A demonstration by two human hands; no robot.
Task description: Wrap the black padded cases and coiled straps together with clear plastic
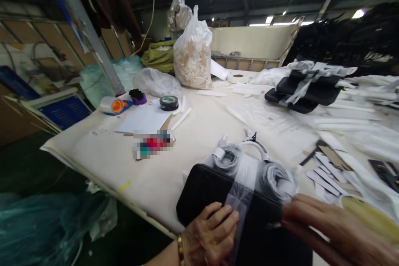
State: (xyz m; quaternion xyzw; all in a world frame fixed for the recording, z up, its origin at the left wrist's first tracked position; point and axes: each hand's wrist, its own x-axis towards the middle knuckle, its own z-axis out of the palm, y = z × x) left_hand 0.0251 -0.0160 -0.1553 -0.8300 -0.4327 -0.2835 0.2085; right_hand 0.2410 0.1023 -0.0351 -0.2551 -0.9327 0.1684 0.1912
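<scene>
A black bag lies at the near edge of the table, in front of me. A clear plastic strip runs down over its middle. On its top edge sit two rolls wrapped in grey-white film, a left roll and a right roll, with a wrapped ring-shaped handle behind them. My left hand presses on the bag, its fingers bent together over the strip. At the bag's right side is my right hand, smeared by motion, fingertips near a small shiny spot; its grip is unclear.
Tape roll, white sheets and an orange-cored roll lie at left. More wrapped black bags are stacked at back right. Cut strips lie beside my right hand. A full plastic sack stands at the back.
</scene>
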